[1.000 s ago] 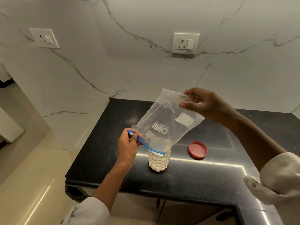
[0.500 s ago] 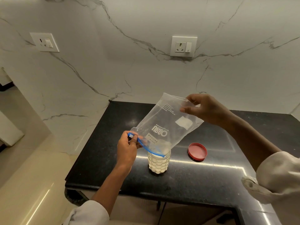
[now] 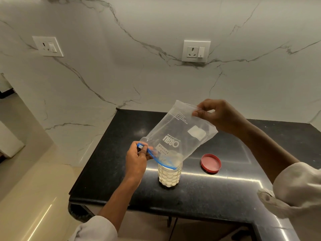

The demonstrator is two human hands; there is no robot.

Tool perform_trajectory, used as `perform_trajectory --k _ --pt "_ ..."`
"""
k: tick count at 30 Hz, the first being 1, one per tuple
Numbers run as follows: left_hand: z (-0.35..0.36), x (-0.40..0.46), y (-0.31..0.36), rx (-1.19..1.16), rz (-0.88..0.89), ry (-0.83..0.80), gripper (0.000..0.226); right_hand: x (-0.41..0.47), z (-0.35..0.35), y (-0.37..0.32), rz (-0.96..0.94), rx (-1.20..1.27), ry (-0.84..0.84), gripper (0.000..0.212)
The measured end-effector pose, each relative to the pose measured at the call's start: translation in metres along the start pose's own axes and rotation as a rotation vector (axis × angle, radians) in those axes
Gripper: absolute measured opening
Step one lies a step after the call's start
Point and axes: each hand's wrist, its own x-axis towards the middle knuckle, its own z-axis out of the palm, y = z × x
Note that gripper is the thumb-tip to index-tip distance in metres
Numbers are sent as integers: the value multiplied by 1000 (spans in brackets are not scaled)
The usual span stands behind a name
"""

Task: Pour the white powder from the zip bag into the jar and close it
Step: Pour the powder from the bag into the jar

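A clear zip bag [image 3: 180, 134] with a blue zip strip hangs upside down, its open mouth resting over the jar [image 3: 169, 176]. The jar is a clear dimpled one, nearly full of white powder, standing on the black counter [image 3: 225, 193]. A little powder still sits in the bag's mouth. My left hand [image 3: 137, 159] pinches the blue zip end at the bag's lower left. My right hand [image 3: 218, 115] holds the bag's raised bottom corner. The red lid [image 3: 211, 162] lies flat on the counter to the right of the jar.
A marble wall rises behind the counter with two white sockets [image 3: 196, 51] [image 3: 47, 46]. The counter's front edge runs just below the jar, with a beige floor to the left.
The bag's raised end and my right hand have dropped slightly lower over the jar. The view has tilted. My left hand keeps its pinch on the zip end.
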Motion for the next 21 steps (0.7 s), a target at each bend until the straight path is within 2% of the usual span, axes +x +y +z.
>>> perform_trajectory --k 4,7,10,13,16,18,21 --pt "0 1 1 2 -5 0 10 2 1 -7 -17 -5 18 22" --pt "0 2 0 10 0 1 10 4 3 -8 -44 -31 61 14" --pt "0 1 1 8 3 6 9 6 5 -9 -19 -32 27 38" --pt "-1 1 2 12 1 16 12 5 7 -7 -63 -92 49 20" --pt "-1 1 1 7 15 20 8 5 6 -4 -28 -96 13 33" --pt "-2 0 1 12 24 30 7 4 4 -3 -23 -133 -16 28" --pt "-1 0 -1 15 45 49 10 3 4 -2 -55 -92 65 23"
